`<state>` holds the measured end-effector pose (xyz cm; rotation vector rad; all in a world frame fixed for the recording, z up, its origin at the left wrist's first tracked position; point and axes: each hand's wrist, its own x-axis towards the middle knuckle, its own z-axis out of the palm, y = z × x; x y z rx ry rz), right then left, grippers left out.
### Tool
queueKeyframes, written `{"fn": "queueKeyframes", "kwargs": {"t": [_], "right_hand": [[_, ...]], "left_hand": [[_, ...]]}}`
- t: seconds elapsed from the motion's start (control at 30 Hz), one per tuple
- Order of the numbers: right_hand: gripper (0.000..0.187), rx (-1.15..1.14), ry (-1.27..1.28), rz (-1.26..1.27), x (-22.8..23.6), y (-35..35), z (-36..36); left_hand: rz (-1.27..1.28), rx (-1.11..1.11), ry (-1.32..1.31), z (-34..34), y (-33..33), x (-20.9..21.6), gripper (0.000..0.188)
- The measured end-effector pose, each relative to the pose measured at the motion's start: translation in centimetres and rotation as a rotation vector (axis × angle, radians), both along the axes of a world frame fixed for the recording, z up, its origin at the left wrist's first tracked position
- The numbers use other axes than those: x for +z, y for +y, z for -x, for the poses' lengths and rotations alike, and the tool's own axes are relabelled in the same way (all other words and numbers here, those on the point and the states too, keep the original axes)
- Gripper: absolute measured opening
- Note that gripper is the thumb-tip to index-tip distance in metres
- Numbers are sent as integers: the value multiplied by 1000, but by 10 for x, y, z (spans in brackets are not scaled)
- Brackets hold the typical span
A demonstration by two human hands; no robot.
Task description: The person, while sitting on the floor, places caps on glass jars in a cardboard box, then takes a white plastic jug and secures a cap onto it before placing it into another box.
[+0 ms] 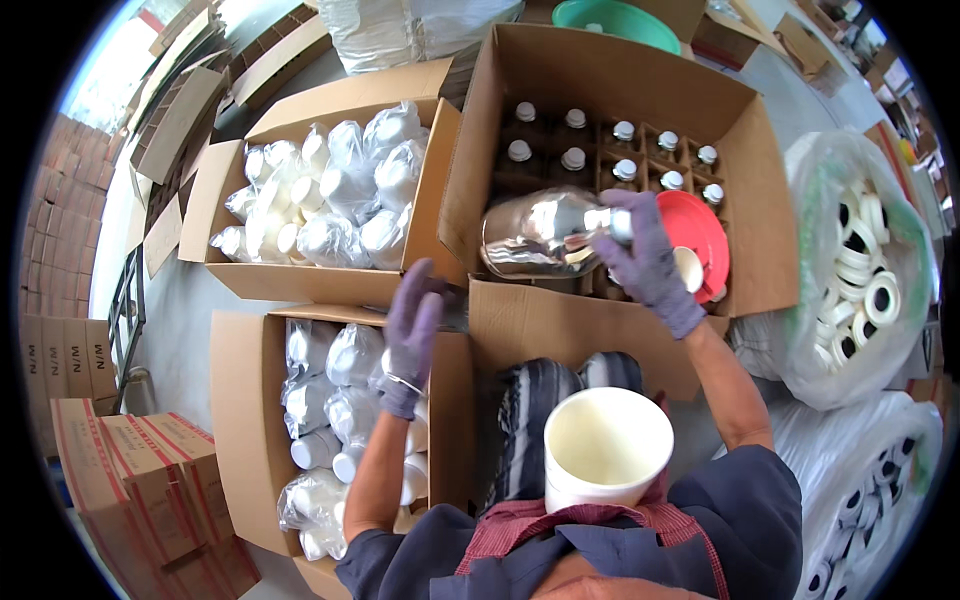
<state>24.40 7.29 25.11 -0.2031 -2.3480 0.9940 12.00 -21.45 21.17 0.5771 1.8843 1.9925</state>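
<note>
The right hand (640, 250) gripped a silver bottle (545, 235) by its neck, tilted over a divided carton (625, 75); the left hand (408, 340) was spread, empty. Many capped bottles (573, 160) already stood inside (nearer ones were perhaps hidden); this one did not yet.

Purple gloves (410, 335), a dark blue short-sleeved shirt (740, 515) and dark red patterned cloth (500, 542) are worn.
</note>
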Motion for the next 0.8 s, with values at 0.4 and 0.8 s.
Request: {"fn": "queueKeyframes", "kwargs": {"t": [0.4,0.8], "right_hand": [[51,92,475,-217,62,-56,-143],[55,140,-102,188,-10,-123,-313]], "left_hand": [[-514,-560,-422,-63,39,69,65],[270,-460,242,-125,-36,104,78]]}}
